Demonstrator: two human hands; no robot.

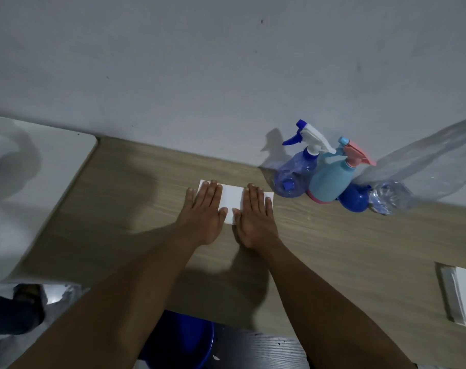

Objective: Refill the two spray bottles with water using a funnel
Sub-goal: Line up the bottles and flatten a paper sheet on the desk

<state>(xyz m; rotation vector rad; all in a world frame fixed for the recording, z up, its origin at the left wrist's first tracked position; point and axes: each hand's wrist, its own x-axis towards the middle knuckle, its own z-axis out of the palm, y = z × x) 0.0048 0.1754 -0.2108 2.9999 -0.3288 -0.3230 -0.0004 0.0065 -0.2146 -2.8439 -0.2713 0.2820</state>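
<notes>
Pale grey wall (226, 62) is seen across the upper half of the head view, and below it a light wood-grain table (120, 209) is spread from left to right.

At the centre of the frame a white rectangular sheet of paper (233, 199) is laid flat on the table and is pressed by both hands. The left hand (203, 213) is spread on its left part and the right hand (255, 218) on its right part. Both are palm down with fingers straight, and nothing is grasped by either.

Right of centre, against the wall, the two spray bottles are stood upright, side by side and touching. A translucent blue plastic spray bottle (297, 170) is topped by a white and blue trigger head. To its right, a light blue opaque spray bottle (331, 179) is topped by a pink one.

Just right of these a dark blue rounded plastic object (355, 201) is set; whether it is the funnel cannot be told. Beside it a clear crinkled plastic container (423, 166) is tilted toward the upper right.

At the left edge a white rounded-corner tabletop (40, 182) is butted against the wooden one. At bottom centre a blue round bucket (181, 339) is partly hidden under the table's near edge. A white flat object (463, 296) is cut off at the right edge.
</notes>
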